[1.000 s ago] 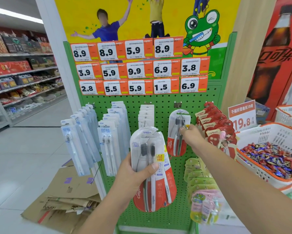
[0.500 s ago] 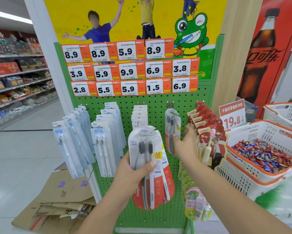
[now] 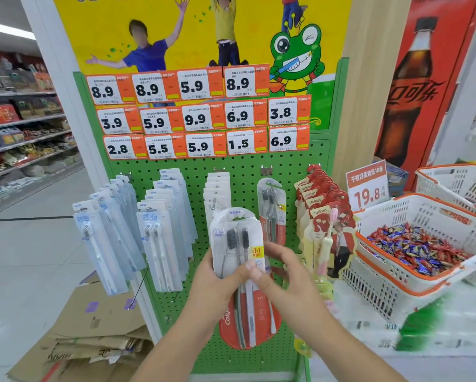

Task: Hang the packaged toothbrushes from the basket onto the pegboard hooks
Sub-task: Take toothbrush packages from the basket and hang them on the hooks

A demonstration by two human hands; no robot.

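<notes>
My left hand grips a small stack of red-and-clear toothbrush packs in front of the green pegboard. My right hand is at the stack's right side, with its thumb on the front pack and its fingers behind. One pack of the same kind hangs on a pegboard hook just above my hands.
Blue-white toothbrush packs fill the hooks on the left, white packs the middle, red children's packs the right. White baskets with wrapped candies stand at the right. Flattened cardboard lies on the floor at lower left.
My right hand has left the pack hanging on the hook and come down to the stack in my left hand. The view has moved closer to the pegboard.
</notes>
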